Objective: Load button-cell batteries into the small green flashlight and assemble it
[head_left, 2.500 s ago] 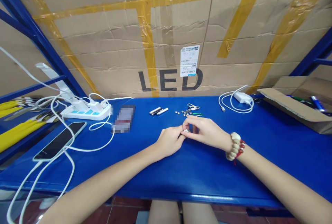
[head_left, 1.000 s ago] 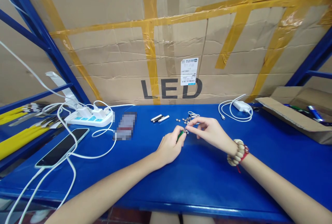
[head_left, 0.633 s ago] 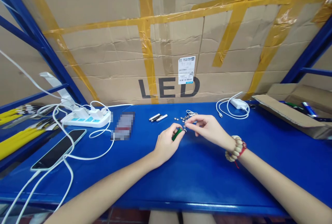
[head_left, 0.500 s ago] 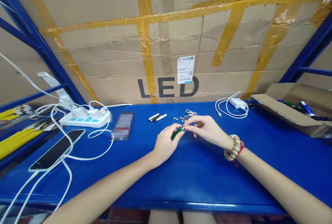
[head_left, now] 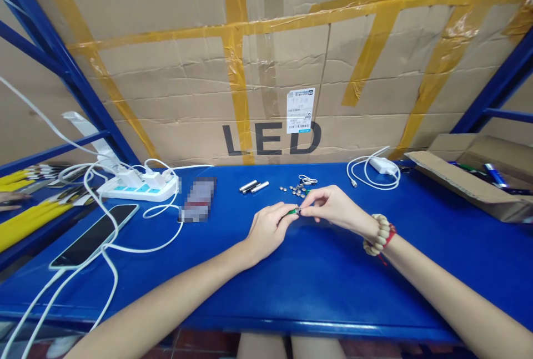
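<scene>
My left hand is closed around a small green tube with a shiny metal end, most of it hidden by the fingers. The fingertips of my right hand pinch the tube's metal end. Whether they grip a separate small part there, I cannot tell. Just beyond my hands lie several small round silver pieces that look like button cells. A looped white cord is behind these. To their left are a few short silver and black tubes, side by side.
Left on the blue table are a phone, a blurred-out dark object and a power strip with trailing white cables. A white charger lies back right, near an open cardboard box. Another person's hand shows far left.
My left hand has turned slightly, so less of the green tube shows. My right fingertips stay at its metal end, a little lower. The view has shifted slightly.
</scene>
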A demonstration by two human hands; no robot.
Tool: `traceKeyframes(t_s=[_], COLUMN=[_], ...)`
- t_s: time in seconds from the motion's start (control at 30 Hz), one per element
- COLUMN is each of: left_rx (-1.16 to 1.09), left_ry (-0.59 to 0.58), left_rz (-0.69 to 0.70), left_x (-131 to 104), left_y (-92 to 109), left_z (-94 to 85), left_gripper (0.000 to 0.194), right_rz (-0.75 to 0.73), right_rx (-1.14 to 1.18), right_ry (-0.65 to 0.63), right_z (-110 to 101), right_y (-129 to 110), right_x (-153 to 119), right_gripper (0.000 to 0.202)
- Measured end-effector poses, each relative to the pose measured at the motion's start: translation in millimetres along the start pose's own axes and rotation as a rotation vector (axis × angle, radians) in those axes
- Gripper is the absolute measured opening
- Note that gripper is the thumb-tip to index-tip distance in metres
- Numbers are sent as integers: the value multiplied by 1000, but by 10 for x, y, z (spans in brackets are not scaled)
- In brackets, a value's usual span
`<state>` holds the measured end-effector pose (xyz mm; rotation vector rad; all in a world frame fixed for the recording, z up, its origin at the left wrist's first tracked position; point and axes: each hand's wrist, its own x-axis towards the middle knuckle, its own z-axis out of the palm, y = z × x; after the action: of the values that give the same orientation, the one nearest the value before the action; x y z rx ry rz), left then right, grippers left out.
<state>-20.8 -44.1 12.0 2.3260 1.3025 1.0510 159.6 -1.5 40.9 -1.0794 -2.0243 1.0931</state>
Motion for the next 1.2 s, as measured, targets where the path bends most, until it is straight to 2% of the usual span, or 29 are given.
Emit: traceKeyframes(t_s=[0.3, 0.57, 0.7, 0.93, 1.2], left_rx=[-145, -260, -314, -283, -234], left_ry=[4, 33, 39, 40, -36], left_rz=[48, -17, -95, -133, -118], left_x=[8, 32, 44, 60, 55], left_y=[-22, 29, 32, 36, 1], left_z=[-4, -40, -22, -16, -5], left_gripper=[21, 19, 18, 19, 22], right_rz=[39, 49, -43, -274, -466], right_rx=[21, 8, -50, -175, -266], right_ry=[-14, 28, 84, 211, 157], right_z=[21, 45, 47, 54, -23], right_y=[-57, -54, -48, -17, -7], right_x=[-23, -18, -5, 11, 8], right_gripper=[29, 32, 30, 27, 21])
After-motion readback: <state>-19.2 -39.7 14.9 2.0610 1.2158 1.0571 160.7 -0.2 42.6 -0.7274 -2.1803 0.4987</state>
